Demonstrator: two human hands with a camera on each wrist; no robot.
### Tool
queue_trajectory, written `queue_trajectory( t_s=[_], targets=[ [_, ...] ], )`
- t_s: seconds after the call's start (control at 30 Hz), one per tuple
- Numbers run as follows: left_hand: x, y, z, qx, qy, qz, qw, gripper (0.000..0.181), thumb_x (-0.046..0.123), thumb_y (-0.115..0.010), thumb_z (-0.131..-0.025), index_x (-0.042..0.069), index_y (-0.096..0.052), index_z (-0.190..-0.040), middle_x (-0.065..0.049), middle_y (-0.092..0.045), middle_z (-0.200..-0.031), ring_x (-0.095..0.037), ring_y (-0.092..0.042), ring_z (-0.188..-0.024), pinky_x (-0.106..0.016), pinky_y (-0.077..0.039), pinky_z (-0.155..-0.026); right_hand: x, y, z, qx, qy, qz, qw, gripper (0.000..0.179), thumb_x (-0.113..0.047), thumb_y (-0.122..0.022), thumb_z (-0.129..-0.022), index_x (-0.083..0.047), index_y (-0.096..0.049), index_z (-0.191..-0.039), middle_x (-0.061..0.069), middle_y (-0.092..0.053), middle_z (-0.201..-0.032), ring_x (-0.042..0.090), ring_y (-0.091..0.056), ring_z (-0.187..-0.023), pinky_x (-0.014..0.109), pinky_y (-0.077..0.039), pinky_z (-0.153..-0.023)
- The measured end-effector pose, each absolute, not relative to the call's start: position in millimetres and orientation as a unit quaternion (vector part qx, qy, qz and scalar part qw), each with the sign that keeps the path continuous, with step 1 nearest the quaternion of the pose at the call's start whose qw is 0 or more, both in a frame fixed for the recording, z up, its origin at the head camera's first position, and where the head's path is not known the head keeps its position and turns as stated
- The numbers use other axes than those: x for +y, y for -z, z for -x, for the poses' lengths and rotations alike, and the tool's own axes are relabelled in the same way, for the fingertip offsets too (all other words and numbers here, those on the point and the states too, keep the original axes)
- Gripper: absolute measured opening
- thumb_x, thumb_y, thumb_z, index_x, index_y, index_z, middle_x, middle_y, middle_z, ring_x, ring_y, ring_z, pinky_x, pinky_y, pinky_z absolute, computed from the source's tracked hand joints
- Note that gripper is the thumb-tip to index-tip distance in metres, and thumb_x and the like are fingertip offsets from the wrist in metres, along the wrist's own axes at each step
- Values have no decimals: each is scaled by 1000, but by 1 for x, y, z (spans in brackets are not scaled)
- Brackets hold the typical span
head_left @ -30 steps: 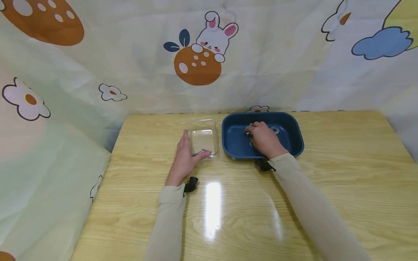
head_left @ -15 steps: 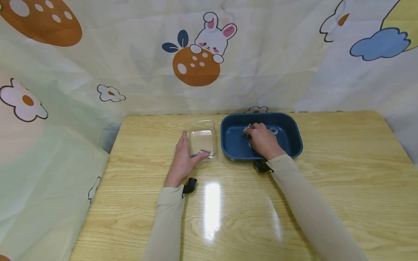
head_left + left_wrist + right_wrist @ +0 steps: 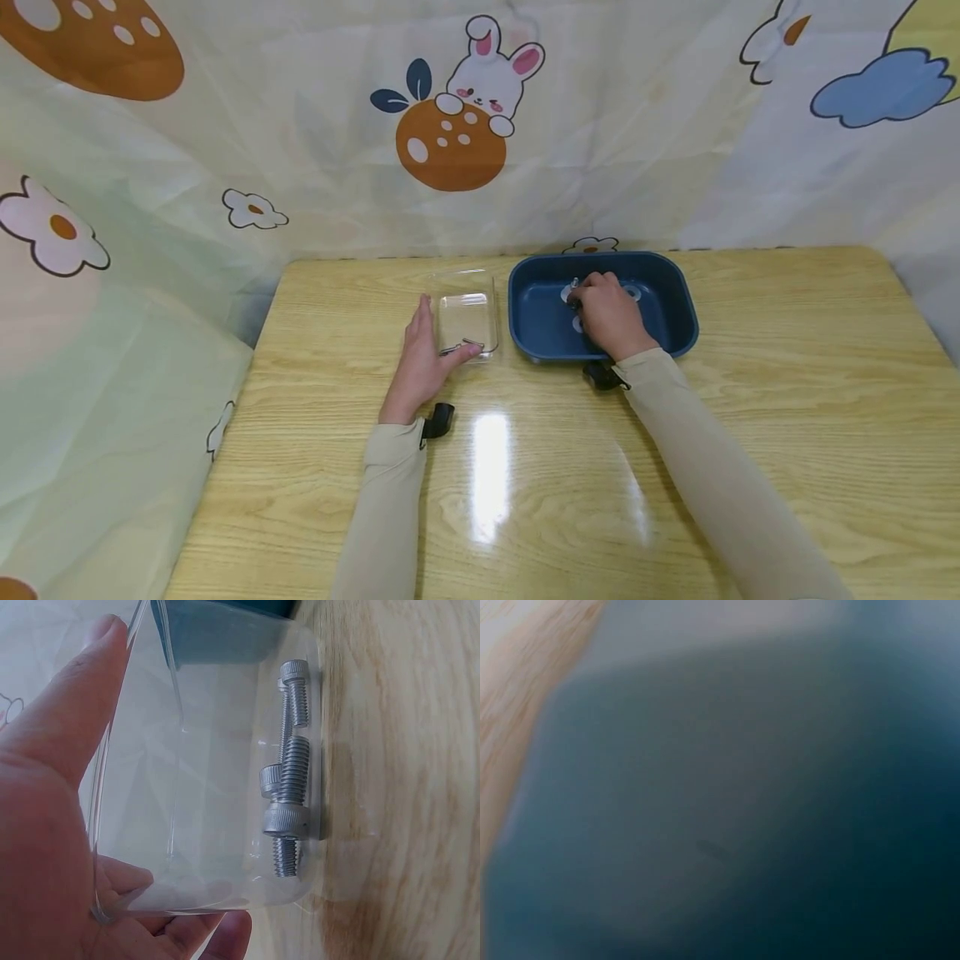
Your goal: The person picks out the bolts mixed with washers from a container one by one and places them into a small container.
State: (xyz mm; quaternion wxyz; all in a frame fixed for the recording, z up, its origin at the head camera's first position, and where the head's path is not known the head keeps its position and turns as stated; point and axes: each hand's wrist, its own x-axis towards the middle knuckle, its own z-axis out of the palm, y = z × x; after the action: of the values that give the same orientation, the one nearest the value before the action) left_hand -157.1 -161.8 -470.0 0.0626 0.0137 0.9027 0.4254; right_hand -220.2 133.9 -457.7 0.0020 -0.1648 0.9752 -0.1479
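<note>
Head view shows the left hand (image 3: pixel 417 371) at the near left corner of the clear box (image 3: pixel 463 312), its thumb laid along the near side and its fingers stretched by the left wall; they are spread apart, bracing the corner more than clasping it. Bolts (image 3: pixel 295 765) lie overlapping on the box floor, close to the near side.

They look like solid metal, so they should be hard and fairly weighty for their size, and the round shanks may roll; the ridged heads should give the surest hold. The box, probably thin stiff plastic, should be light, slick and able to crack, best held by two opposite walls.

Just right of the box, the right hand (image 3: pixel 611 315) reaches down into the blue tray (image 3: pixel 536 312), fingers bent. Whether they pinch something I cannot tell: perhaps the dark patch at the fingertips is a part, perhaps shadow. Pale discs (image 3: pixel 577 323) lie around it, some partly covered by the hand, and a bright piece (image 3: pixel 575 283) beyond the fingertips is too small to make out. Right wrist view is mere blur, with no fingers discernible.
</note>
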Motion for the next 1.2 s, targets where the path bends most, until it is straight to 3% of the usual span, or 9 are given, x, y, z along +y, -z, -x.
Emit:
queue_trajectory(
  t_s=[0.5, 0.93, 1.2],
  targets=[
    [-162, 468, 157, 902, -428, -13, 61, 122, 55, -76, -84, 10, 7, -161, -11, 1, -168, -29, -3, -154, -48, -17, -121, 134, 457, 220, 978, 153, 144, 13, 12, -2, -69, -93, -1, -77, -103, 21, -67, -106, 39, -60, -100, 52, -55, -80],
    [-160, 468, 158, 901, -429, -14, 58, 121, 54, -76, -85, 8, 4, -162, -12, 0, -168, -30, -4, -153, -50, -19, -121, 132, 456, 221, 980, 145, 131, 34, 13, -2, -60, -99, 0, -73, -99, 18, -65, -98, 36, -60, -94, 50, -56, -72],
    [-161, 469, 158, 901, -429, -10, 61, 121, 54, -77, -84, 8, 5, -162, -11, 0, -168, -30, -4, -153, -50, -18, -121, 132, 455, 221, 978, 158, 134, 33, 16, 0, -55, -100, 4, -70, -103, 20, -67, -99, 35, -60, -92, 50, -55, -76]
  ],
)
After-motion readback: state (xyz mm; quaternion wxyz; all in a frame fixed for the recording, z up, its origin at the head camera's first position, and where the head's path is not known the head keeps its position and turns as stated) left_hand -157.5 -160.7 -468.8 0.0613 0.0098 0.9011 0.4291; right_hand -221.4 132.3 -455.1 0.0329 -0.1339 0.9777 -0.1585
